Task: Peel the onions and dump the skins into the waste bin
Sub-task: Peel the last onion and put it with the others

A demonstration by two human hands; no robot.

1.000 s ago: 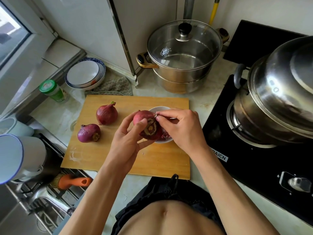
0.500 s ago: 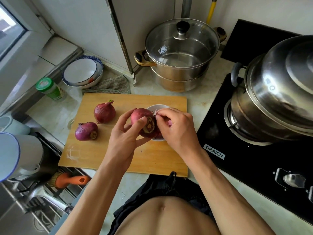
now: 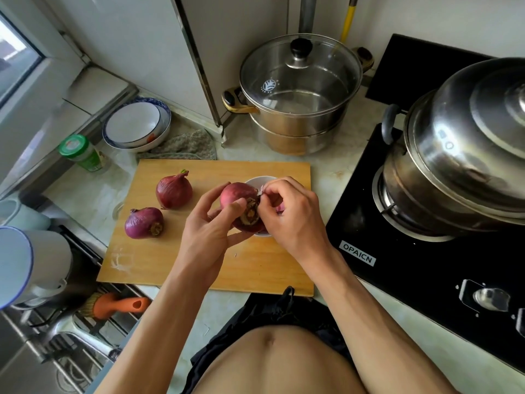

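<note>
My left hand (image 3: pixel 210 223) grips the onion (image 3: pixel 240 206) at centre frame; my right hand (image 3: pixel 289 211) pinches its skin (image 3: pixel 260 191). Two onions (image 3: pixel 174 191) left of centre appear unpeeled; dumping remains.

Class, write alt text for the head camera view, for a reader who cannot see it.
A person's left hand holds a red onion over a small white bowl while the right hand pinches a bit of skin at its top. Two more red onions lie on the wooden cutting board, left of the hands.
</note>
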